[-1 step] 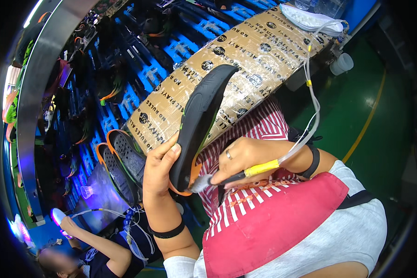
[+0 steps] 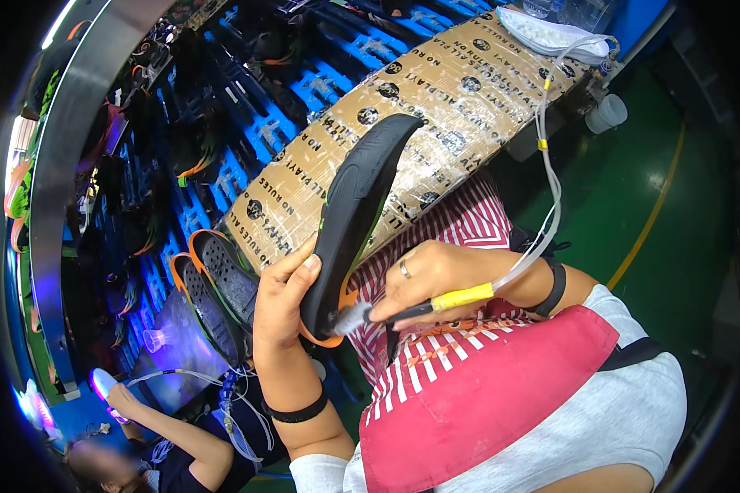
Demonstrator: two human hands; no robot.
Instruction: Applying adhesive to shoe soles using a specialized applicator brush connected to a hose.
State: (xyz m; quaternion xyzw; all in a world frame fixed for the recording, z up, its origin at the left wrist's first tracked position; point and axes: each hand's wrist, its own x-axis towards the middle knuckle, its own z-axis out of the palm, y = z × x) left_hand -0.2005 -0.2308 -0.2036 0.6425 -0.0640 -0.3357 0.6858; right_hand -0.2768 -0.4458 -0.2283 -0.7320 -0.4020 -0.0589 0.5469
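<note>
One brush at one shoe

The bristles of the brush are blurred; their exact contact with the shoe cannot be told. The shoe's far side is turned from view, and its body conceals some fingers of the left hand. The right hand covers part of the brush's handle. At lower left, the co-worker has a blurred head and a body cut by the lower edge, as is the grey shirt. Upper left, shadow obscures the items among the blue slats.
</note>
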